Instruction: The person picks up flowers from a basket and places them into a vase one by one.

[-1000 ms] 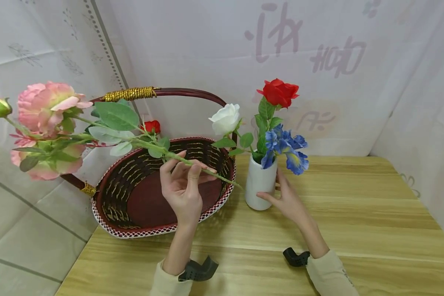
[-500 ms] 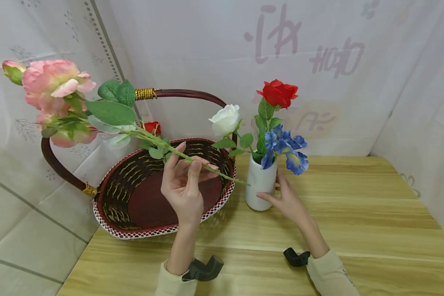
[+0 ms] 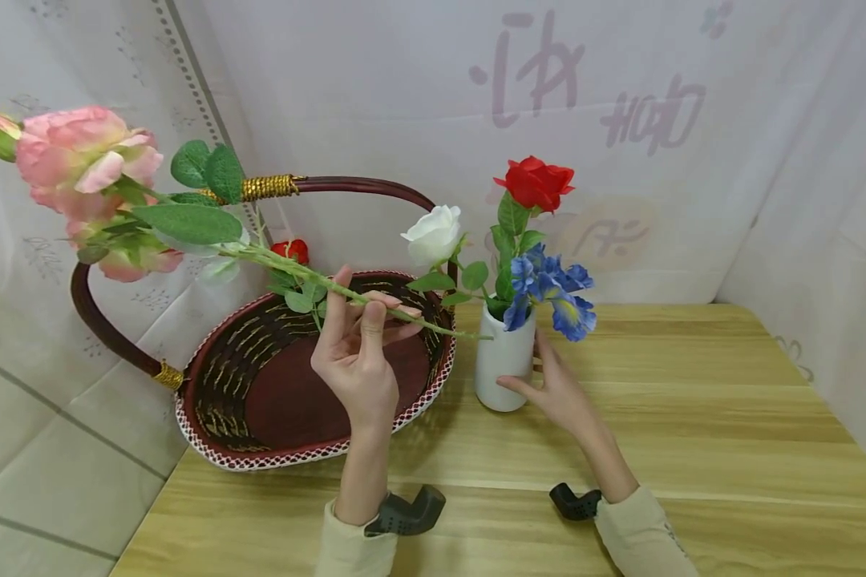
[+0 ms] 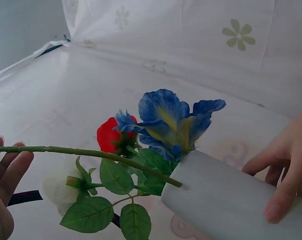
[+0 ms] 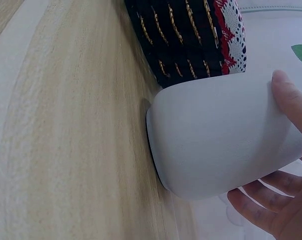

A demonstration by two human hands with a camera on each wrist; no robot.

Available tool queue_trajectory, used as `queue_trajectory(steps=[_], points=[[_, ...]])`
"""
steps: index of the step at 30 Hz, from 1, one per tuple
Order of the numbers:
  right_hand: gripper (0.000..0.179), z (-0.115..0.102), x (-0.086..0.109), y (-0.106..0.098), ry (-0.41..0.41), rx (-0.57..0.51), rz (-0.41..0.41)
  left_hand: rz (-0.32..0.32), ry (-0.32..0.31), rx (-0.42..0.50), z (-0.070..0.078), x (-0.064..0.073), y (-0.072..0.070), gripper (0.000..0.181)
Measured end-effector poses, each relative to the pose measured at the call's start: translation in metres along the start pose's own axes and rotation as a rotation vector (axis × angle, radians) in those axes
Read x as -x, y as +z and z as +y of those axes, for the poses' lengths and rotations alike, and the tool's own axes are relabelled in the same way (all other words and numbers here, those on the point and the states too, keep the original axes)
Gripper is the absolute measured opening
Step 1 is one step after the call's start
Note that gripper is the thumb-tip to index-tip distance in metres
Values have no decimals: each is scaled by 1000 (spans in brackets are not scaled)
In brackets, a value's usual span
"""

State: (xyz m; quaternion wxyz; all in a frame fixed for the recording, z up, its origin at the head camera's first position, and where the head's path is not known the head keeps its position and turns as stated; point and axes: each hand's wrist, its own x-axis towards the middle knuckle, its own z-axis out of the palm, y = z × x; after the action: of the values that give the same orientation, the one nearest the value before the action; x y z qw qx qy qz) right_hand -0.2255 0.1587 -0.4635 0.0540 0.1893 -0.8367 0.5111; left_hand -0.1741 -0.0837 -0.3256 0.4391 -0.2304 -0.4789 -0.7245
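My left hand [image 3: 357,373] pinches the green stem of a pink peony spray [image 3: 79,160] between thumb and fingers, over the basket. Its blooms and a bud point up to the left. The bare stem end slants to the right and overlaps the upper wall of a white vase [image 3: 501,369], just below the rim. With thumb and fingers around its side, my right hand [image 3: 559,397] holds the vase upright on the table. A red rose [image 3: 536,184], a white rose [image 3: 434,235] and a blue iris [image 3: 552,288] stand in the vase.
A dark red woven basket [image 3: 216,453] with an arched handle stands left of the vase, its trim white and red. Behind its rim shows another red flower [image 3: 292,251]. The wooden table [image 3: 657,449] extends to the right, and printed cloth [image 3: 332,80] hangs behind.
The peony spray's blooms have risen, and its stem end has moved up and right from beside the vase to across its upper wall. My right hand keeps its hold on the vase.
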Motion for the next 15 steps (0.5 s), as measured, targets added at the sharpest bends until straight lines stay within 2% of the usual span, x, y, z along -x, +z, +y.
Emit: queue_trajectory(steps=[6,15], points=[[105,-2,1,0,3,-1,-5,34,20,31,0,-3,3,42],[103,-1,0,0,15,-12,-15,70,40,86,-8,0,10,43]])
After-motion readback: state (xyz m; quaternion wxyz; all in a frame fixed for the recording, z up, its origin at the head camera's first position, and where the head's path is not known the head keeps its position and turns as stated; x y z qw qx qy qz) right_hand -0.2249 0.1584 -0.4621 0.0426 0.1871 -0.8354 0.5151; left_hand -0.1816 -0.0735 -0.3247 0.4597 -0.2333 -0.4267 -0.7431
